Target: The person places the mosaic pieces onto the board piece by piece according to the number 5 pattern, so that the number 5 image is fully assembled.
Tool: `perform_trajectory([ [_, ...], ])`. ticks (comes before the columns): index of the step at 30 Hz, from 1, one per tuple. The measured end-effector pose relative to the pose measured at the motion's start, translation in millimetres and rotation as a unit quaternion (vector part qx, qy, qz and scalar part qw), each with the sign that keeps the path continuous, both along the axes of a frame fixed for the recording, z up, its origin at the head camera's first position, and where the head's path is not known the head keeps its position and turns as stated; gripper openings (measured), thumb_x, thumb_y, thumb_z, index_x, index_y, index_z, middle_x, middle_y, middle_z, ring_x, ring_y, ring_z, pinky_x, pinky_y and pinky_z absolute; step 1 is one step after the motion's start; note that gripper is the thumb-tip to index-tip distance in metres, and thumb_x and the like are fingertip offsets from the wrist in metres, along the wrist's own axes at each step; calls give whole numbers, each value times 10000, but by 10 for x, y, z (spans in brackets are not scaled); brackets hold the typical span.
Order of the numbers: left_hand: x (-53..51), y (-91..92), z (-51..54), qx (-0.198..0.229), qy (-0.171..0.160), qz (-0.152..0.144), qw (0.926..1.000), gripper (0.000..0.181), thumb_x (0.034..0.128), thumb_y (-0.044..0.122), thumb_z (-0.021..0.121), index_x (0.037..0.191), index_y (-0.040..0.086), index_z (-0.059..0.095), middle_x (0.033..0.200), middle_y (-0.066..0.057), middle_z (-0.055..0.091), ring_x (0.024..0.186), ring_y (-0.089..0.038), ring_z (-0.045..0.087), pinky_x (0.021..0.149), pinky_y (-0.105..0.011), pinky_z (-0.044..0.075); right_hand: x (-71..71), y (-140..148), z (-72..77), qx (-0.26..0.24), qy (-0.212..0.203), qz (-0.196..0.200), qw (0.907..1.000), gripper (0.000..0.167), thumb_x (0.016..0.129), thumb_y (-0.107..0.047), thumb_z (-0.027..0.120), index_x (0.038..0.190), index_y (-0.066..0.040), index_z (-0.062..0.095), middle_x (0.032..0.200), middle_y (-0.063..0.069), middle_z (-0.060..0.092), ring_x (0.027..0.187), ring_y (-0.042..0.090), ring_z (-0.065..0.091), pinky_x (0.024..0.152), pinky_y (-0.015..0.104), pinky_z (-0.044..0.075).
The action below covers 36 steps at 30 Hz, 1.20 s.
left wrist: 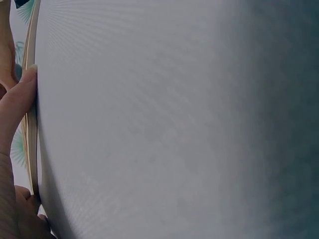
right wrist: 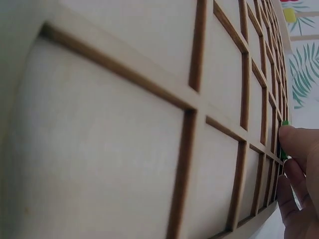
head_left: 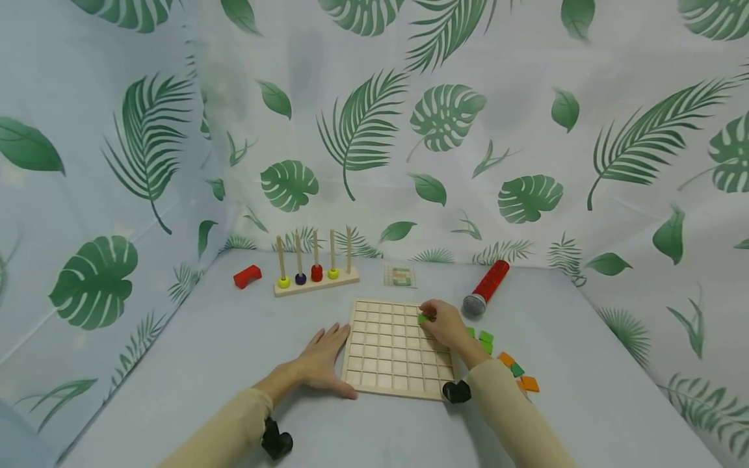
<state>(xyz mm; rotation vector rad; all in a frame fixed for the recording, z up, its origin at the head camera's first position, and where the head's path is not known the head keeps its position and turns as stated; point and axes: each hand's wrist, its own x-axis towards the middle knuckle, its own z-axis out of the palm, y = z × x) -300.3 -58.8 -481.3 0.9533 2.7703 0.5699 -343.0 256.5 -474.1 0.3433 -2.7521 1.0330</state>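
Note:
A wooden grid board [head_left: 389,348] with rows of square compartments lies flat on the table. My left hand [head_left: 320,359] rests at its left side, fingers spread, the thumb by the near left corner. In the left wrist view the thumb [left wrist: 22,94] touches the board's edge [left wrist: 32,144]. Over the far right part of the grid, my right hand [head_left: 446,323] pinches a small green square tile [head_left: 423,318] between thumb and fingers. The right wrist view shows the tile [right wrist: 284,149] edge-on at the compartments; whether it touches the bottom is hidden.
Loose green tiles [head_left: 486,337] and orange tiles [head_left: 529,383] lie right of the board, partly behind my right forearm. Farther back are a red microphone [head_left: 490,286], a patterned card [head_left: 400,275], a peg stand [head_left: 318,284] with coloured beads and a red block [head_left: 248,277].

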Motion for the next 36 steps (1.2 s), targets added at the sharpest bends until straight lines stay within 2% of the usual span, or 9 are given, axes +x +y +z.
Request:
perform_trajectory([
  [6, 26, -76, -11, -15, 80, 100, 9999, 1303, 576, 749, 700, 1501, 11, 154, 1550, -132, 184, 1425, -302, 98, 1137, -492, 68, -46, -78, 9, -15, 27, 122, 9999, 291, 781, 14, 716, 1060, 26, 631, 978, 109, 652, 935, 275, 607, 818, 413, 513],
  [10, 46, -109, -3, 21, 69, 129, 9999, 1296, 580, 739, 706, 1498, 5, 161, 1547, -140, 189, 1423, -313, 106, 1135, -500, 73, -44, -117, 16, -107, -103, 49, 9999, 295, 779, 11, 718, 1062, 20, 633, 983, 101, 649, 944, 264, 603, 824, 406, 510],
  [20, 41, -51, -43, 122, 98, 5, 9999, 1296, 581, 745, 698, 1499, 7, 160, 1550, -131, 187, 1425, -305, 100, 1136, -497, 68, 25, -63, 75, -148, -285, -215, 9993, 273, 771, 24, 710, 1036, 11, 646, 960, 94, 659, 920, 254, 605, 813, 405, 510],
  [25, 45, -15, -69, 133, 82, -54, 9999, 1300, 579, 749, 696, 1499, 5, 157, 1550, -134, 185, 1424, -311, 98, 1134, -507, 71, 50, -10, 56, -64, -384, -278, 9989, 275, 777, 9, 709, 1044, 5, 647, 974, 87, 658, 933, 247, 602, 826, 406, 506],
  [29, 49, 2, -52, 133, 58, -64, 9999, 1293, 583, 746, 698, 1498, 4, 163, 1548, -136, 189, 1424, -314, 98, 1134, -504, 72, 85, 30, 60, -264, -349, -303, 9986, 305, 802, 4, 693, 1101, 15, 629, 1029, 124, 651, 970, 271, 595, 831, 414, 508],
  [36, 23, -5, -19, 123, 76, -99, 9998, 1287, 587, 738, 701, 1496, 0, 169, 1545, -141, 195, 1422, -315, 110, 1134, -503, 74, 183, 180, 164, -559, -300, -395, 9972, 325, 862, -71, 674, 1165, 19, 597, 1081, 167, 639, 984, 292, 597, 805, 404, 522],
])
